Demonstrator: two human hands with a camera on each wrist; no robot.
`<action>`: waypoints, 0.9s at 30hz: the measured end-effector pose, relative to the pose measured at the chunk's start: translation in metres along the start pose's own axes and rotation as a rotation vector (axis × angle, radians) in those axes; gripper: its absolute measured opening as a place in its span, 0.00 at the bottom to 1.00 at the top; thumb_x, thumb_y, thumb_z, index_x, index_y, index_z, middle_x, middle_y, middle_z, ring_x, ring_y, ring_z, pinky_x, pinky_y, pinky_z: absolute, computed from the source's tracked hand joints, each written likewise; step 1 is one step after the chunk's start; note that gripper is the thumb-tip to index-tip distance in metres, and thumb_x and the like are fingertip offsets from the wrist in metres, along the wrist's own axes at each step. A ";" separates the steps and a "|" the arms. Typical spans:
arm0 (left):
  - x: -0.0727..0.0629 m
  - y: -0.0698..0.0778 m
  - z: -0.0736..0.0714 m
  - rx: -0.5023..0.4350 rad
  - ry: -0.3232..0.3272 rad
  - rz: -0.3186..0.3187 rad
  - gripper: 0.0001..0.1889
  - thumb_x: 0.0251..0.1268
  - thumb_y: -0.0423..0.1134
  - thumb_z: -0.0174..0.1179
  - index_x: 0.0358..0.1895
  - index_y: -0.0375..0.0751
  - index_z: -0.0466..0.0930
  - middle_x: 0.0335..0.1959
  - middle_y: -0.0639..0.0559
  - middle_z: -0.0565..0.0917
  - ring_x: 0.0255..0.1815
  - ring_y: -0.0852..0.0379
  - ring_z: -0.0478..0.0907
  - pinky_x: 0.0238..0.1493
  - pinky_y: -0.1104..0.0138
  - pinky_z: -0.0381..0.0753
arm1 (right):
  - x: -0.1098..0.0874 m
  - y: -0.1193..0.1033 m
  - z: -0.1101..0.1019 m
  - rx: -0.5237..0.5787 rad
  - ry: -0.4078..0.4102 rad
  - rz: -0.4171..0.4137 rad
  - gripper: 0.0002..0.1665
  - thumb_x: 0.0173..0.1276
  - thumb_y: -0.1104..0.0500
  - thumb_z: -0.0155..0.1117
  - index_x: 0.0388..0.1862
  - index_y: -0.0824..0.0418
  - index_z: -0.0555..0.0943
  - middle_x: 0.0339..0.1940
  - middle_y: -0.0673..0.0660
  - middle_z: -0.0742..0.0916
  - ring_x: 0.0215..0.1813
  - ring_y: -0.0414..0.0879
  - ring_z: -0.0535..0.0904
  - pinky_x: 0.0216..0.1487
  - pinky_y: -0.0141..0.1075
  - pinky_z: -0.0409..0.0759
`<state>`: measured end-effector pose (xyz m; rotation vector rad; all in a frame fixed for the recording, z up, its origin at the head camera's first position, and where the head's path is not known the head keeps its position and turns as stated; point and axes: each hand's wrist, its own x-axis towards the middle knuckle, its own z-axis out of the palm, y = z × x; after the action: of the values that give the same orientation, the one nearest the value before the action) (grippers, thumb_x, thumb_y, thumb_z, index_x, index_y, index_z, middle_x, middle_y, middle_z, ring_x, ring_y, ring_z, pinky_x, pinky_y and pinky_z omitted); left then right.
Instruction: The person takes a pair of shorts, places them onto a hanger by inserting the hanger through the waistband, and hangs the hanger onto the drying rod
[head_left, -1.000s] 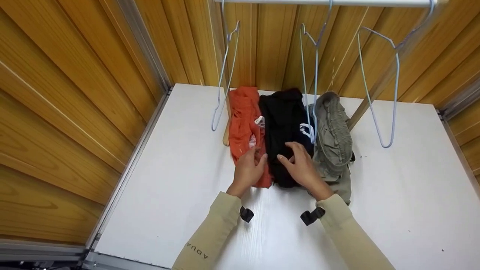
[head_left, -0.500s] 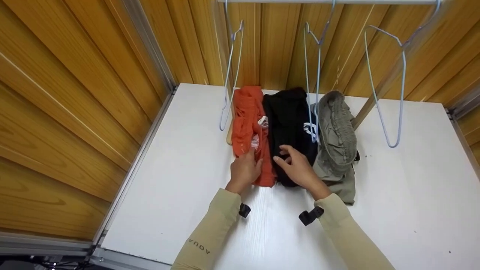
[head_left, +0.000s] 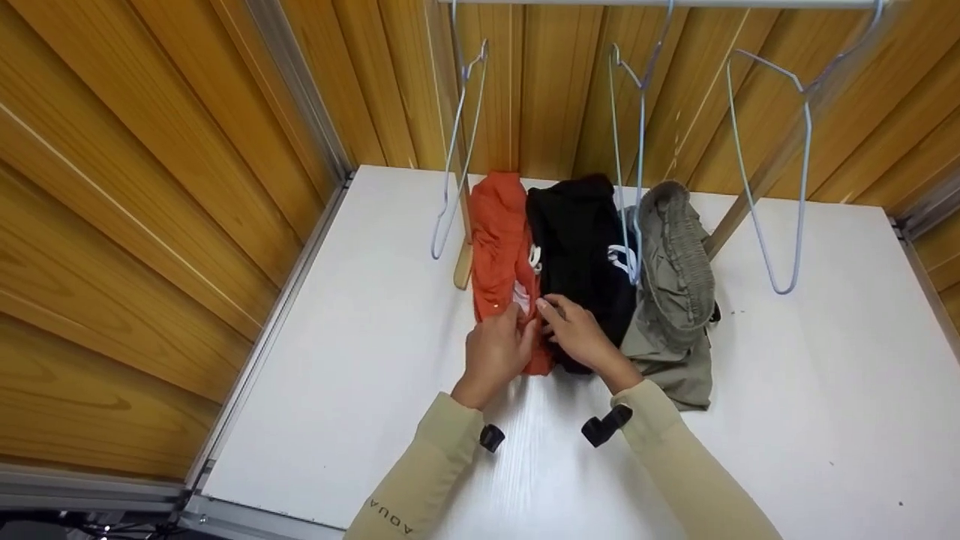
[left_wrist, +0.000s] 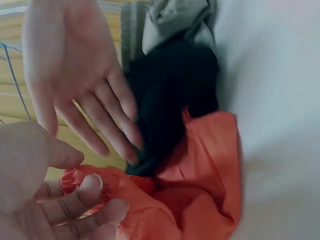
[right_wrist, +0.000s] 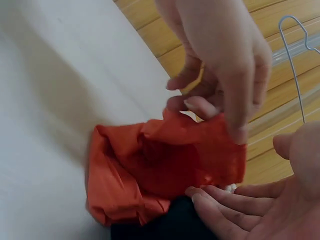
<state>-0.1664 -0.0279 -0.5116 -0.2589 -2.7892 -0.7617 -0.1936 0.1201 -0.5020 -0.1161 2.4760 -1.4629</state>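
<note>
Folded orange shorts (head_left: 499, 232), with a gathered waistband and a white drawstring (head_left: 535, 259), lie on the white table at the left of a row of clothes. My left hand (head_left: 493, 351) pinches the waistband between thumb and fingers, lifting the edge so the inside shows in the right wrist view. Fingers straight and palm facing the shorts, my right hand (head_left: 583, 334) is at the waistband's other side; its fingertips (right_wrist: 197, 197) are right at the orange cloth. A folded black garment (head_left: 574, 225) lies beside the shorts, partly beneath my right hand.
Grey-green shorts (head_left: 679, 262) with an elastic waist lie right of the black garment. Blue wire hangers, left (head_left: 454, 150), middle (head_left: 641, 157) and right (head_left: 807, 165), hang from a white rail (head_left: 562, 3) above. A wooden stand foot (head_left: 463, 266) is left of the orange shorts.
My left hand has taken hold of the orange waistband and shifted it slightly right. My right hand has moved left, from over the black garment to the orange shorts' edge.
</note>
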 end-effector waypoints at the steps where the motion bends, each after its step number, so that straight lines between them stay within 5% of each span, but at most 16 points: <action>1: -0.001 0.003 -0.001 -0.012 0.004 0.018 0.10 0.65 0.47 0.61 0.36 0.44 0.78 0.17 0.53 0.77 0.20 0.57 0.77 0.20 0.70 0.69 | 0.000 -0.001 0.001 0.010 0.003 0.005 0.30 0.78 0.47 0.46 0.67 0.67 0.69 0.53 0.67 0.84 0.45 0.54 0.84 0.48 0.46 0.82; 8: -0.005 0.016 -0.005 -0.049 0.031 0.093 0.07 0.64 0.43 0.60 0.37 0.44 0.79 0.15 0.54 0.73 0.16 0.60 0.69 0.19 0.71 0.61 | -0.002 -0.007 0.003 -0.054 0.025 -0.027 0.27 0.78 0.46 0.45 0.60 0.64 0.77 0.50 0.62 0.85 0.46 0.50 0.82 0.49 0.41 0.78; 12: -0.008 0.020 -0.005 -0.064 0.044 0.141 0.06 0.64 0.42 0.60 0.35 0.44 0.79 0.15 0.52 0.75 0.18 0.58 0.72 0.20 0.70 0.62 | -0.004 -0.009 0.000 0.023 0.019 -0.015 0.26 0.78 0.46 0.46 0.59 0.63 0.78 0.49 0.61 0.86 0.49 0.49 0.80 0.51 0.38 0.76; 21: -0.010 0.018 -0.017 -0.198 -0.109 0.290 0.08 0.67 0.42 0.56 0.36 0.45 0.84 0.22 0.55 0.83 0.26 0.58 0.79 0.28 0.72 0.72 | -0.014 -0.015 -0.006 0.228 0.021 0.010 0.20 0.75 0.57 0.52 0.59 0.68 0.74 0.44 0.59 0.84 0.39 0.37 0.77 0.45 0.30 0.74; 24: -0.006 0.013 -0.021 -0.306 -0.047 0.317 0.10 0.69 0.42 0.56 0.41 0.43 0.86 0.26 0.54 0.86 0.27 0.60 0.80 0.31 0.71 0.76 | -0.014 -0.016 -0.009 0.266 0.028 0.008 0.19 0.74 0.59 0.52 0.58 0.69 0.74 0.38 0.54 0.84 0.35 0.36 0.77 0.40 0.28 0.74; 27: -0.003 0.007 -0.021 -0.437 0.096 0.287 0.10 0.70 0.38 0.56 0.40 0.40 0.86 0.24 0.52 0.86 0.23 0.62 0.79 0.27 0.72 0.77 | -0.011 -0.007 -0.006 0.240 0.048 -0.006 0.19 0.74 0.58 0.53 0.58 0.68 0.75 0.39 0.53 0.83 0.38 0.38 0.76 0.41 0.28 0.73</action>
<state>-0.1577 -0.0328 -0.4919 -0.6624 -2.3934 -1.2584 -0.1850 0.1242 -0.4905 -0.0417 2.3151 -1.7708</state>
